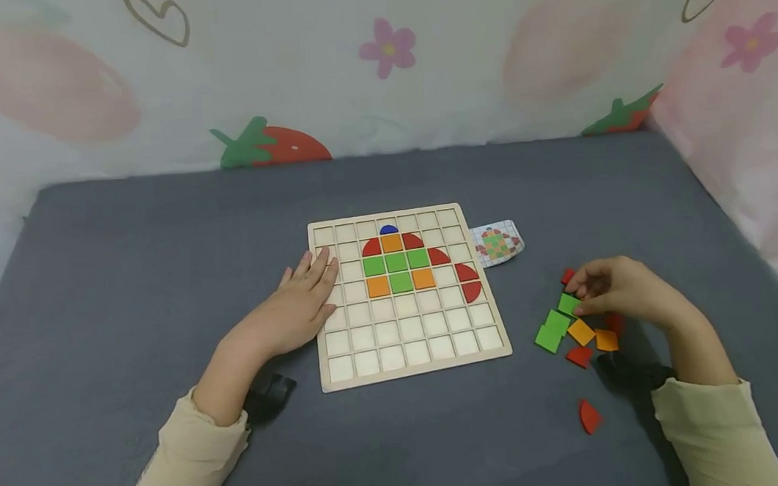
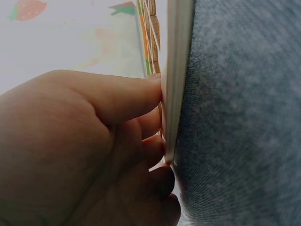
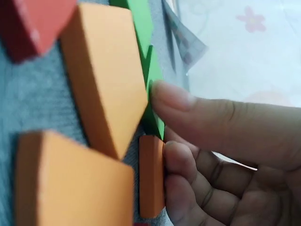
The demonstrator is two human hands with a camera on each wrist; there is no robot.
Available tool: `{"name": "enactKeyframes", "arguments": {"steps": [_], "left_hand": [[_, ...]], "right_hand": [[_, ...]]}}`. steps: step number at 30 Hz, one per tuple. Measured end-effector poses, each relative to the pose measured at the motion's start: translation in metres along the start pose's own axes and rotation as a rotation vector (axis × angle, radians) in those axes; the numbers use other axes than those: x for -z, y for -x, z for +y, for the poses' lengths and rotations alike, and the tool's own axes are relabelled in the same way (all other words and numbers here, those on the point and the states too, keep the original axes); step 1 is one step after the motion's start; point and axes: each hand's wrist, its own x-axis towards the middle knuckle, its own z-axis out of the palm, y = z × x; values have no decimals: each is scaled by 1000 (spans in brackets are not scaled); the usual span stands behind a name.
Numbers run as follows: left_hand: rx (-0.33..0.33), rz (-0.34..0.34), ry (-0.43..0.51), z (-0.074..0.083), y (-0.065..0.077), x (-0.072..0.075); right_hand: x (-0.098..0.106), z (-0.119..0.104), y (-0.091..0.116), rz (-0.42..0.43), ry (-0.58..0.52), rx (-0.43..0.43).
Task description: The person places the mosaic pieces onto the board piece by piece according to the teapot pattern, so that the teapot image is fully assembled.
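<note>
My left hand (image 1: 298, 306) lies on the left edge of a wooden grid board (image 1: 418, 371), its fingers spread over the frame. In the left wrist view, the thumb (image 2: 127, 96) touches the board's rim. Red quarter-circles, orange squares (image 1: 423, 278), green squares (image 1: 396, 262) and a blue half-circle (image 1: 389, 230) sit in the board's cells. Over the loose pieces at right, my right hand (image 1: 629, 293) pinches a green square tile (image 1: 568, 304) between thumb and curled fingers. In the right wrist view, the thumb tip partly covers that green tile (image 3: 153, 115).
Beside the board's right edge lies a pattern card (image 1: 498, 243). Loose green tiles (image 1: 552, 330), orange tiles (image 1: 581, 332) and red quarter-circles (image 1: 579, 356) cluster below my right hand. Nearer the front lies another red quarter-circle (image 1: 589, 417). Grey cloth covers the table (image 1: 134, 286).
</note>
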Motion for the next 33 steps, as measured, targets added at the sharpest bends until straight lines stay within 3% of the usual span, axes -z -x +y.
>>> {"name": "enactKeyframes", "arguments": {"steps": [16, 33], "left_hand": [[-5, 9, -13, 4, -1, 2], [2, -3, -7, 3, -1, 0]], "right_hand": [[-2, -3, 3, 28, 106, 55], [-5, -6, -1, 18, 66, 67]]}}
